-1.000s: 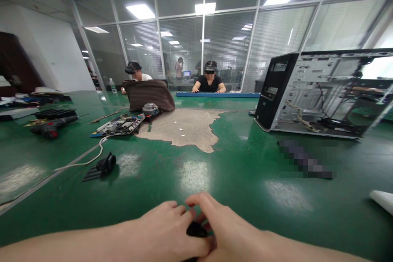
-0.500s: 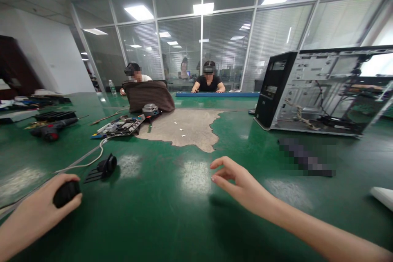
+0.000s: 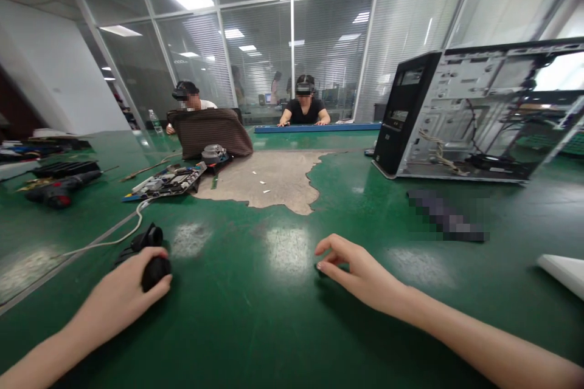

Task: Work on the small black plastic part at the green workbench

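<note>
My left hand [image 3: 130, 282] is wrapped round a black rounded object [image 3: 156, 273], held low over the green table at the left; its exact kind is hard to make out. Just beyond it, partly covered by the hand, lies a black plastic part with a round end [image 3: 148, 237]. On the right, my right hand [image 3: 349, 264] hovers by the table with curled fingers, thumb and forefinger apart, and I see nothing between them.
An opened black computer case [image 3: 406, 121] stands at the right, with a blurred dark item [image 3: 444, 216] before it. Further left are a circuit board [image 3: 166, 182], a power drill [image 3: 61, 188] and a brown draped chair back [image 3: 210, 134]. Two people [image 3: 305, 106] sit across the table.
My left hand has moved right with the black object, now in front of the black plastic part. My right hand keeps nearly the same place and shape. The view has tilted down slightly.
</note>
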`<state>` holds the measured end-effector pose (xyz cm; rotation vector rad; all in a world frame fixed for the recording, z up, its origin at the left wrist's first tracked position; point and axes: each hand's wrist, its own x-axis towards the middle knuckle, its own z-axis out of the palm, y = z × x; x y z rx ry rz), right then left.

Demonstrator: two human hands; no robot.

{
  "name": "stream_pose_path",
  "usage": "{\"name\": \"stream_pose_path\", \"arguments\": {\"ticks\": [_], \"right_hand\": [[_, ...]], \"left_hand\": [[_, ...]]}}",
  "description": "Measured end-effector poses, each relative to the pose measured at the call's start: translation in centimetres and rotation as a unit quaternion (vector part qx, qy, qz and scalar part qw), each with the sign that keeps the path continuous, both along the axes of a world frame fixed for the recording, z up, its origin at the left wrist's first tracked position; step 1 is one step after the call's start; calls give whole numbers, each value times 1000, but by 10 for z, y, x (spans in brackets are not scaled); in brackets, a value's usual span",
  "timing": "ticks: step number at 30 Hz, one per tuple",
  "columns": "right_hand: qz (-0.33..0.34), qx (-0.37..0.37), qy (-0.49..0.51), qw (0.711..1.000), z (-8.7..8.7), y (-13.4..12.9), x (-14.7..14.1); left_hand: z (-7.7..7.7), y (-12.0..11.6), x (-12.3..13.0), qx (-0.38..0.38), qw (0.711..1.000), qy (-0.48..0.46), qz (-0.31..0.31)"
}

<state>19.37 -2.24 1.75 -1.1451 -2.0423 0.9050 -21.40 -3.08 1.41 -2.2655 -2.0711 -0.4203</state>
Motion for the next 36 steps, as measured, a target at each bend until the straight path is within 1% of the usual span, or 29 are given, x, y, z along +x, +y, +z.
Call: {"name": "stream_pose_path", "arguments": {"ticks": [3,6,8,9,11,12,14,17,19,23,26,30,34,36], "right_hand": [[-12,-14,23,1000,-6,8,-4],[-54,-45,77,995,-15,16,-4],[-70,-71,144,985,-20,20,-1],[-75,-84,173,978,-21,21,1],[-93,-103,208,968,-21,21,5],[-102,-108,214,965,-21,20,7],[-110,-119,218,962,-19,17,9],[-86,-126,227,962,-19,12,8],[-64,-117,228,964,-19,8,7],[-39,-98,221,970,-20,1,3],[-30,-92,222,970,-21,-2,2],[-9,-90,226,970,-23,-3,3],[9,-89,222,971,-23,-1,4],[14,-87,218,972,-23,-1,4]], "left_hand": [[1,26,92,4,989,-43,-143],[-4,51,175,30,961,-71,-266],[-7,62,218,56,937,-69,-339],[-9,65,235,67,926,-66,-365],[-11,66,256,85,910,-60,-402],[-12,65,261,92,904,-56,-414],[-12,61,262,101,898,-42,-427],[-9,54,252,102,888,-12,-448],[-9,49,245,96,883,-11,-460],[-10,44,236,98,885,-24,-455],[-12,45,233,105,880,-21,-462],[-14,47,229,104,876,-22,-470],[-15,48,228,106,885,-10,-454],[-15,47,228,97,882,-22,-461]]}}
